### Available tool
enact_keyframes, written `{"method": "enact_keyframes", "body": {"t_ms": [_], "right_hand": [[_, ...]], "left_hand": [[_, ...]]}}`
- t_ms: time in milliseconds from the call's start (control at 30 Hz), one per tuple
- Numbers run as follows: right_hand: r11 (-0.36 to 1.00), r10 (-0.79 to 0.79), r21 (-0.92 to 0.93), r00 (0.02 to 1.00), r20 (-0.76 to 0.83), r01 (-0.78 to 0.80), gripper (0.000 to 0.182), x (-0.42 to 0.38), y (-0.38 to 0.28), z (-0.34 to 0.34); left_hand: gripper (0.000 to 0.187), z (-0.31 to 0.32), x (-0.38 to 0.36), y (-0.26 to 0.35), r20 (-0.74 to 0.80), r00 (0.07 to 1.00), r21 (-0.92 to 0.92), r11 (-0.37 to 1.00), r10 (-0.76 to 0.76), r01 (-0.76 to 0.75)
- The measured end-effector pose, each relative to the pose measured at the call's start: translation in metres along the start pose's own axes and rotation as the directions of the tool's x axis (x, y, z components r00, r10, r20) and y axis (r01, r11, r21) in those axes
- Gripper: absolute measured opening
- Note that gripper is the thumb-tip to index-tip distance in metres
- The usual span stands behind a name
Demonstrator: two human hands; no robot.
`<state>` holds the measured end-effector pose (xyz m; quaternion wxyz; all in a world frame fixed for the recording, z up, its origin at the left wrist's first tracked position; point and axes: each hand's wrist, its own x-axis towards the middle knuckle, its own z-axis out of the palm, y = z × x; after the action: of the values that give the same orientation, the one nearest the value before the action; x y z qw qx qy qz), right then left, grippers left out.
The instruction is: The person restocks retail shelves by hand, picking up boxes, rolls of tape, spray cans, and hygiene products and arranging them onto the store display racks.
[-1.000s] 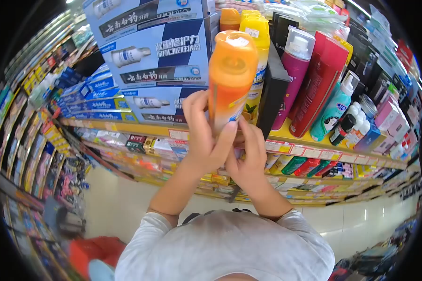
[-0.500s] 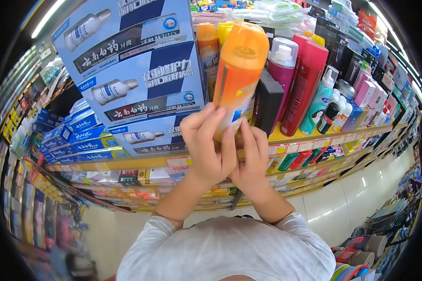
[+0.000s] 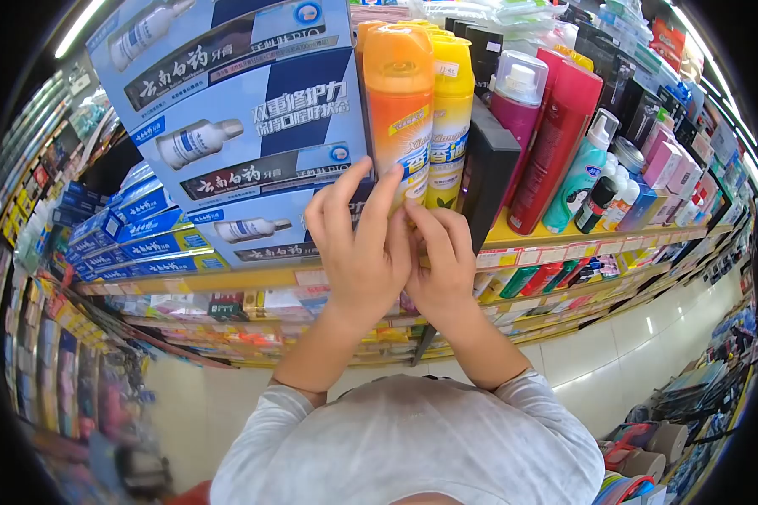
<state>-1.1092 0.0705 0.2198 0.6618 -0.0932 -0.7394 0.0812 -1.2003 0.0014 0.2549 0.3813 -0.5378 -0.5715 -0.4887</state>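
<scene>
An orange spray can (image 3: pixel 400 109) stands upright at the shelf front, between the stacked blue toothpaste boxes and a yellow can (image 3: pixel 451 109) that carries a price sticker. My left hand (image 3: pixel 358 244) is open, its fingers spread, with fingertips against the lower left side of the orange can and close to the box edge. At the can's lower right, my right hand (image 3: pixel 442 261) has loosely bent fingers resting against its base, not wrapped round it. Both hands hide the can's bottom. The wrists are close together, and the hands meet below the can.
Blue toothpaste boxes (image 3: pixel 253 118) rise at the left. Right of the cans are a dark box (image 3: pixel 490 172), a purple can (image 3: pixel 514 105), a red can (image 3: pixel 556 143) and a teal bottle (image 3: pixel 583 177). A yellow shelf edge (image 3: pixel 202 282) runs below.
The orange can has moved left and back, from tilted in my hands to upright beside the boxes. My left hand's fingers have spread, and the yellow can now shows.
</scene>
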Motion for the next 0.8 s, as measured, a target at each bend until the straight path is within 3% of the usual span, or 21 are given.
{"method": "enact_keyframes", "body": {"t_ms": [300, 433, 533, 633, 800], "right_hand": [[0.985, 0.139, 0.088, 0.985, 0.102, -0.148, 0.047, -0.015, 0.007, -0.008], [0.963, 0.251, 0.053, 0.952, 0.173, -0.263, 0.030, -0.013, 0.002, -0.014], [0.982, 0.187, -0.022, 0.951, 0.245, -0.187, 0.020, -0.015, 0.009, -0.015], [0.958, 0.284, -0.052, 0.924, 0.256, -0.281, 0.019, -0.013, 0.002, -0.012], [0.973, 0.231, -0.068, 0.932, 0.279, -0.220, 0.016, -0.003, 0.000, -0.024]], "left_hand": [[0.057, -0.003, -0.003, -0.006, 0.069, 0.997, 0.073, 0.996, 0.047, -0.052], [0.062, -0.002, -0.005, -0.010, 0.080, 0.995, 0.062, 0.996, 0.057, -0.062], [0.063, 0.000, -0.005, -0.012, 0.089, 0.995, 0.069, 0.996, 0.044, -0.050], [0.065, 0.000, -0.005, -0.012, 0.098, 0.995, 0.090, 0.995, 0.024, -0.033], [0.065, -0.006, -0.001, -0.008, 0.131, 0.991, 0.114, 0.993, -0.002, -0.013]]}}
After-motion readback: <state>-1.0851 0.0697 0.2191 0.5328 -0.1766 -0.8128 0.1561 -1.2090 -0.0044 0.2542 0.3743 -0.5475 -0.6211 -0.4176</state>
